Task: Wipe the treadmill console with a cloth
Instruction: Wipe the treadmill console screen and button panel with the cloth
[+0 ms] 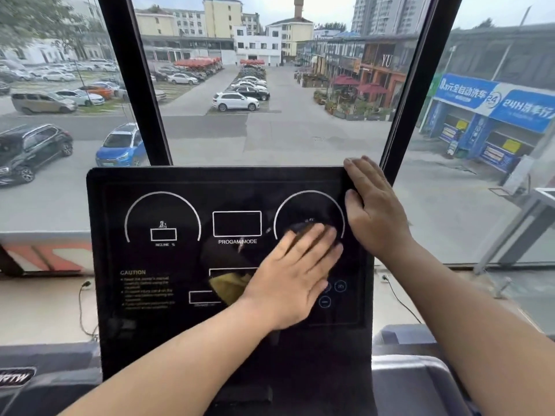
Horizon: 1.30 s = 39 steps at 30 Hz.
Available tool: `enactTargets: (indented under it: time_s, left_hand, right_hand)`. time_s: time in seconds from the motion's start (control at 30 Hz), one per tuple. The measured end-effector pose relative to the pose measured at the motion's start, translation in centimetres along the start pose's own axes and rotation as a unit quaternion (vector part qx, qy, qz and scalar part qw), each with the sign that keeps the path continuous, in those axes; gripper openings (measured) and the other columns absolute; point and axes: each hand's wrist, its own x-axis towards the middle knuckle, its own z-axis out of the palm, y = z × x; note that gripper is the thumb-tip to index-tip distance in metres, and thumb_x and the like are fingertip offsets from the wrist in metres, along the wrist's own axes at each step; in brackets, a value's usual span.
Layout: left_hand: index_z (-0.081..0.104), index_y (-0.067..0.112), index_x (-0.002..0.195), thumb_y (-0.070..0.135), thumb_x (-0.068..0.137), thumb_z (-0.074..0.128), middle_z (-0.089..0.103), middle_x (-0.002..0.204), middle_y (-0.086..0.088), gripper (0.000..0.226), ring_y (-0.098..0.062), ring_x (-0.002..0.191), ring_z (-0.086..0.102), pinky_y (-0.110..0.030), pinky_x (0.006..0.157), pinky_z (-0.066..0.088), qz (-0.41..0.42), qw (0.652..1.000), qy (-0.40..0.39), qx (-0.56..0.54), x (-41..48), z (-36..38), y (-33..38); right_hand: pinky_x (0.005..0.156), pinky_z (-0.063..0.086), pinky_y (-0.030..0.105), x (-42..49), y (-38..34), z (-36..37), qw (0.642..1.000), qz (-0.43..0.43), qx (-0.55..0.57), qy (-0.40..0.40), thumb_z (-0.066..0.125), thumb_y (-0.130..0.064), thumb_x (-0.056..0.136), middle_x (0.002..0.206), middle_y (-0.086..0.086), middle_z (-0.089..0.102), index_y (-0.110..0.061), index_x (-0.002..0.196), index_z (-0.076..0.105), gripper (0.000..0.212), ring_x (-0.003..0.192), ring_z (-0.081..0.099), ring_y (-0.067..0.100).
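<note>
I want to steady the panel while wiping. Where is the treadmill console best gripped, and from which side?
Grip the treadmill console at its upper right corner, coming from the right, as the right hand does: the thin edge is exposed there, and this leaves the face free for the left hand and cloth.

Beyond the window's black frame bars (135,94): parked white SUV (235,101), blue car (121,145), blue shopfront signs (492,99).

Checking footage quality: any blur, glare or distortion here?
Head view: left hand and cloth are motion-blurred; the glossy console reflects them faintly; wide-angle bends the window posts; even daylight, no harsh glare.
</note>
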Motion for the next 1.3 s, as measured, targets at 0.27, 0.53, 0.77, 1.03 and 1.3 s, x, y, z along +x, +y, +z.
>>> enactTargets:
  time_s: [0.27,0.53,0.77,1.03,1.3]
  left_hand:
    - [0.009,0.021,0.164,0.045,0.107,0.025,0.002,0.172,-0.003,0.063,-0.023,0.158,-0.007,-0.05,0.127,0.001,-0.069,0.996,0.063,0.009,6.6,-3.8,-4.8]
    - [0.007,0.025,0.164,0.046,0.109,0.025,0.003,0.172,0.002,0.061,-0.019,0.158,-0.007,-0.046,0.128,0.002,0.171,0.984,-0.014,0.05,2.9,-0.7,-2.6]
    - [0.008,0.018,0.164,0.048,0.108,0.027,0.0,0.172,-0.005,0.066,-0.024,0.158,-0.009,-0.05,0.127,0.002,-0.046,0.997,0.053,0.013,4.2,-1.5,-1.3]
    - [0.01,0.028,0.163,0.05,0.107,0.026,0.005,0.172,0.003,0.062,-0.019,0.158,-0.003,-0.047,0.128,0.001,0.097,0.994,0.027,0.046,7.8,-3.5,-4.4]
    - [0.01,0.017,0.163,0.044,0.108,0.026,0.004,0.172,-0.006,0.064,-0.028,0.158,-0.004,-0.052,0.126,0.005,0.07,0.997,0.011,0.012,2.8,2.1,5.7]
  right_hand:
    - [0.125,0.014,0.024,0.3,-0.4,-0.8,0.998,0.025,0.064,-0.005,0.039,-0.034,0.105,0.16,-0.012,0.041,-0.024,0.15,0.05,0.047,0.151,0.021,-0.002]
    - [0.125,0.012,0.024,0.1,0.1,-1.1,0.999,0.013,0.039,-0.024,0.033,-0.042,0.106,0.162,-0.014,0.036,-0.028,0.153,0.045,0.05,0.153,0.017,-0.002]
    - [0.127,0.011,0.028,0.0,0.1,-1.3,0.998,-0.004,0.042,-0.039,0.027,-0.045,0.108,0.165,-0.016,0.029,-0.026,0.156,0.038,0.053,0.153,0.009,-0.007]
    - [0.124,0.019,0.026,-6.0,1.8,-2.6,0.997,0.049,0.057,-0.033,0.035,-0.037,0.108,0.167,-0.013,0.026,-0.024,0.159,0.033,0.053,0.152,0.02,-0.002]
    - [0.121,0.028,0.028,-11.5,3.7,-1.6,0.971,0.195,0.136,-0.022,0.037,-0.032,0.107,0.154,-0.004,0.048,-0.017,0.151,0.046,0.048,0.143,0.04,0.005]
